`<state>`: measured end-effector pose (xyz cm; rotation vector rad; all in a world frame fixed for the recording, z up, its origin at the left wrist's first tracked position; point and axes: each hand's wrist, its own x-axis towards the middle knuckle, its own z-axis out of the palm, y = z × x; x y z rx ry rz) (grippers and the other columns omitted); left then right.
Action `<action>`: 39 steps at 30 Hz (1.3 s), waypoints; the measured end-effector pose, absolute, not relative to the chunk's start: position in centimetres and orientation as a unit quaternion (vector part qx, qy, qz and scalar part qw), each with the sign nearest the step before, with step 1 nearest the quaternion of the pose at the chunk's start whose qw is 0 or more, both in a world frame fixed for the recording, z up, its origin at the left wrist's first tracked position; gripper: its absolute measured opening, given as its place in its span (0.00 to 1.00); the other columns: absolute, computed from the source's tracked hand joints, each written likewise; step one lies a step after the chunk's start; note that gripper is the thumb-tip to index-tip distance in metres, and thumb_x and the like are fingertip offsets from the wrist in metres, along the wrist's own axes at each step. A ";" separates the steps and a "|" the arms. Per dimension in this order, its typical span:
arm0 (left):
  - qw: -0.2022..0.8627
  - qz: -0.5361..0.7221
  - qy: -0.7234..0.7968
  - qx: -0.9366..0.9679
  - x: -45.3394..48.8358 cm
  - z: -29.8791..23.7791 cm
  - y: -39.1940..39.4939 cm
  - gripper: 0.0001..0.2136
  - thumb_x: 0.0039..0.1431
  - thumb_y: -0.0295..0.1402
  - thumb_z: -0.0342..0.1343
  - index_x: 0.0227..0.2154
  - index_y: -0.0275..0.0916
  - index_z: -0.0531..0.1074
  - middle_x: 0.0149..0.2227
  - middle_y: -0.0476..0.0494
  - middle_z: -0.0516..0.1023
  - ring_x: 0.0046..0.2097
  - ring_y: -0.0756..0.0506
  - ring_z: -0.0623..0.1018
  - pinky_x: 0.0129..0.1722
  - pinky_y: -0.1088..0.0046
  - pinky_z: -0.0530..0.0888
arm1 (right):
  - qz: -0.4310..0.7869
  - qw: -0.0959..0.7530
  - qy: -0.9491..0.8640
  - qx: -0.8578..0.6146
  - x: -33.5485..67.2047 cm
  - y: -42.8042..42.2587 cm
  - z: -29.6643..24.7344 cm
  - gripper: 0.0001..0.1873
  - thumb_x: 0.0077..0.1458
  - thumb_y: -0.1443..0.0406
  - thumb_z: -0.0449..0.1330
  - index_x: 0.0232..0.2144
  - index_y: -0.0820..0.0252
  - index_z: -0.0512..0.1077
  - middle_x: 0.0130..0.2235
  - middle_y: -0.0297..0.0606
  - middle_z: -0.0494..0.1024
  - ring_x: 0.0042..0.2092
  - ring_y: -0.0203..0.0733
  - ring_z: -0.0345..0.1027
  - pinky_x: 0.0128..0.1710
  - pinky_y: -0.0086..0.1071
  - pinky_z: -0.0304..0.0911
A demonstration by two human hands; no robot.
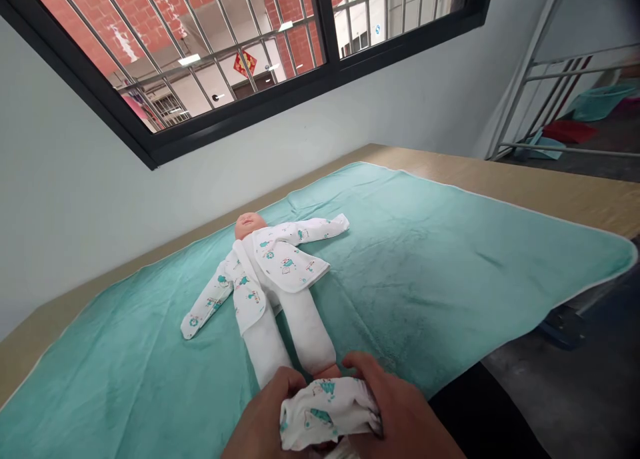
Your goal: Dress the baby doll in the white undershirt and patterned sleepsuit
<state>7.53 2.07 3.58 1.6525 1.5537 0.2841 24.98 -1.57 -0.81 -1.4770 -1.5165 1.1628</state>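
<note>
A baby doll (pixel 249 225) lies on its back on a green blanket (pixel 425 245), arms spread. It wears a white jacket (pixel 287 262) with a small printed pattern, its front hanging apart over a plain white body, and its legs (pixel 311 332) point towards me. At the lower edge, my left hand (pixel 267 415) and my right hand (pixel 400 415) grip the two sides of a bunched white printed baby garment (pixel 325 412). It sits right by the doll's foot (pixel 327 371); whether the foot is inside it I cannot tell. My lower fingers are hidden.
The blanket covers a wooden table (pixel 430 157) against a pale wall (pixel 75 165). Above it is a barred, dark-framed window (pixel 240 105). A metal rack (pixel 537 79) with teal and red plastic items stands at the right. Black cloth (pixel 485 419) shows beside my right hand.
</note>
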 end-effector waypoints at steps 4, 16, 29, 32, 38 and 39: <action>0.433 0.081 0.582 0.684 7.6 4.4 2.4 0.14 0.45 0.32 0.61 0.38 0.42 0.72 0.33 0.48 0.81 0.36 0.41 0.79 0.32 0.75 0.67 | 0.519 0.333 -0.536 -0.577 25.5 -1.5 0.1 0.28 0.42 0.72 0.55 0.49 0.56 0.66 0.38 0.37 0.79 0.39 0.46 0.73 0.35 0.32 0.64; 0.644 0.145 0.464 0.591 5.6 4.9 2.4 0.23 0.44 0.37 0.68 0.42 0.40 0.66 0.37 0.48 0.75 0.36 0.48 0.73 0.34 0.77 0.68 | 0.590 0.473 -0.508 -0.412 26.7 -1.5 0.8 0.26 0.47 0.71 0.57 0.51 0.52 0.68 0.49 0.36 0.75 0.48 0.45 0.70 0.47 0.35 0.65; 0.556 0.284 0.471 0.624 6.3 5.9 5.2 0.14 0.57 0.38 0.58 0.45 0.42 0.76 0.44 0.45 0.80 0.43 0.42 0.76 0.42 0.71 0.71 | 0.591 0.498 -0.516 -0.370 29.0 3.2 -0.5 0.14 0.52 0.65 0.61 0.43 0.56 0.73 0.41 0.34 0.76 0.44 0.44 0.67 0.43 0.33 0.61; 0.485 0.291 0.498 0.657 6.7 6.7 5.8 0.15 0.58 0.40 0.57 0.46 0.42 0.75 0.44 0.46 0.80 0.43 0.42 0.76 0.42 0.72 0.71 | 0.585 0.475 -0.545 -0.368 30.0 4.8 -0.3 0.14 0.52 0.61 0.62 0.42 0.57 0.72 0.38 0.34 0.76 0.40 0.42 0.68 0.39 0.32 0.62; 0.394 0.271 0.508 0.717 6.6 6.0 6.8 0.13 0.62 0.35 0.50 0.46 0.44 0.74 0.43 0.47 0.79 0.43 0.42 0.76 0.41 0.71 0.70 | 0.436 0.379 -0.679 -0.454 32.0 7.5 0.9 0.08 0.54 0.61 0.59 0.35 0.58 0.71 0.35 0.34 0.74 0.37 0.41 0.66 0.35 0.31 0.59; 0.371 0.269 0.509 0.728 6.6 5.7 7.1 0.12 0.62 0.33 0.49 0.45 0.44 0.74 0.43 0.48 0.79 0.43 0.43 0.76 0.41 0.71 0.69 | 0.432 0.363 -0.685 -0.461 32.3 7.9 0.9 0.08 0.53 0.60 0.60 0.35 0.58 0.71 0.35 0.33 0.74 0.37 0.41 0.65 0.34 0.30 0.58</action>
